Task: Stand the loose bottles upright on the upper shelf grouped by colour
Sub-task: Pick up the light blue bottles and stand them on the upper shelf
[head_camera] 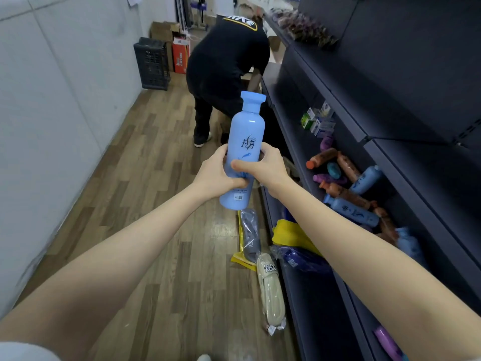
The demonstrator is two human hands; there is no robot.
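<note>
Clasping the blue shampoo bottle (247, 126) upright, left of the upper shelf (390, 87), left hand (216, 175) and right hand (263, 168) grip its waist; smooth stiff plastic, probably slippery, moderately heavy.

- held bottle (244, 142): light blue, cap the same blue, dark lettering over a deeper blue swirl.
- blue bottles (354, 211): matching light blue, dark script.
- brown bottles (346, 194): mottled brown, orange caps.
- purple bottle (328, 179): glossy violet (the teal bottle (334, 170) is the only one of its colour).
- shelving (390, 82): plain dark slate blue.
- floor (145, 191): wood-grain planks, mixed brown and grey.
- wall (52, 100): pale grey-white.
- crate (153, 64): black lattice.
- box (181, 56): red.
- person's clothes (226, 61): black, white lettering edged yellow.
- bag (289, 233): bright yellow.
</note>
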